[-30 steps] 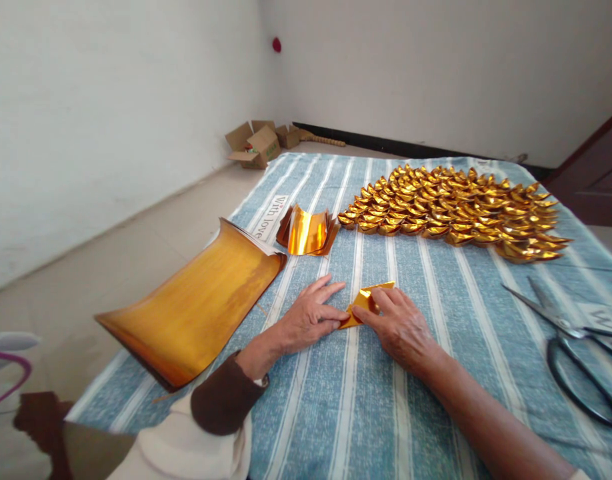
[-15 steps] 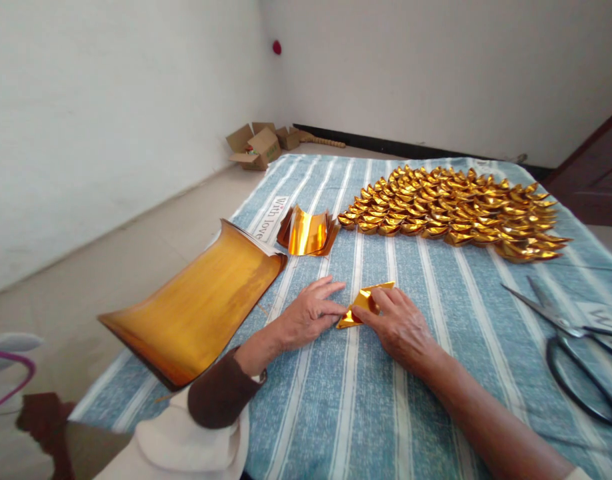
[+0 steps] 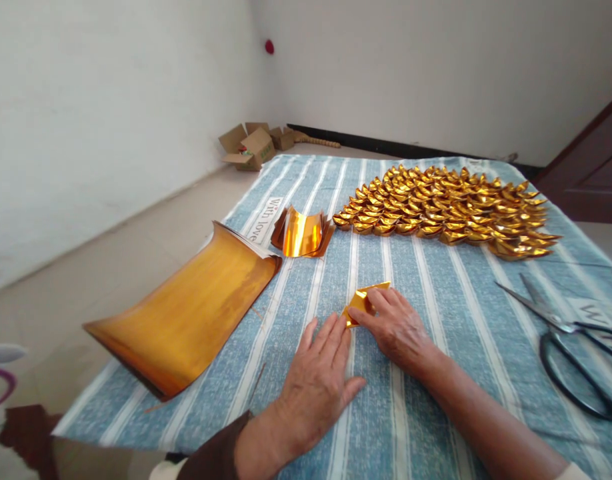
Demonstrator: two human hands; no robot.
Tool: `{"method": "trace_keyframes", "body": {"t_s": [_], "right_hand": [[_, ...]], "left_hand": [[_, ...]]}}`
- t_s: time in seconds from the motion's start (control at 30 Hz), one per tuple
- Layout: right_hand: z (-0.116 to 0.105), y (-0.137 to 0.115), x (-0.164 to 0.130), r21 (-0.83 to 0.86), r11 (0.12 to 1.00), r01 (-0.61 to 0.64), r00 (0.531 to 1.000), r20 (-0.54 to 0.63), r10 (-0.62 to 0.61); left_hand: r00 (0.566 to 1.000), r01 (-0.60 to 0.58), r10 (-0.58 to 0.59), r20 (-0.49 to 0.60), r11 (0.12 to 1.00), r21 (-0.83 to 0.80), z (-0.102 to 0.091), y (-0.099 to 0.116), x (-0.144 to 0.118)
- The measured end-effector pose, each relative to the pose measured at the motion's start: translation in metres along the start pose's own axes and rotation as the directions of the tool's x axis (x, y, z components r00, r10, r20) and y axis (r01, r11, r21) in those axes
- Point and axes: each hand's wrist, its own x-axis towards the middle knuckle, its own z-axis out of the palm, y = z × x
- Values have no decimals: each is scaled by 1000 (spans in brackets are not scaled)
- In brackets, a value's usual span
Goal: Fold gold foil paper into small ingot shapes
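A small folded piece of gold foil paper (image 3: 357, 307) lies on the striped blue cloth, partly covered by fingers. My right hand (image 3: 399, 327) pinches and presses it with thumb and fingertips. Flat and with fingers stretched out, my left hand (image 3: 319, 377) rests on the cloth; its fingertips reach the paper's left corner. Behind the hands sits a small stack of cut gold sheets (image 3: 303, 233), curling at the sides. To the left lies a larger stack of gold foil sheets (image 3: 191, 313). Rows of folded gold paper ingots (image 3: 441, 207) spread over the far right.
Black-handled scissors (image 3: 561, 327) lie with blades apart to the right. The striped tablecloth (image 3: 286, 300) covers the table, whose left edge drops to a tiled floor. Opened cardboard boxes (image 3: 253, 148) stand on the floor by the back corner.
My left hand has moved back towards me and turned flat, fingers now pointing away. My right hand stays on the folded paper. The whole view has shifted slightly.
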Motion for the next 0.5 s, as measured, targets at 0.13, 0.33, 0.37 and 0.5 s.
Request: {"method": "trace_keyframes", "body": {"t_s": [0.13,0.33,0.37,0.5], "right_hand": [[-1,-1,0,1,1000,6,1000,3,-6],[-1,0,1,-2,1000,10,1000,-18,-10],[0,0,0,-1,1000,11,1000,-18,-11],[1,0,0,4,1000,16,1000,-17,-16]], "left_hand": [[1000,-3,3,25,1000,14,1,0,0],[999,0,-2,34,999,52,3,7,-1],[999,0,-2,32,998,55,4,8,-1],[1000,14,-14,18,999,45,6,10,2]]}}
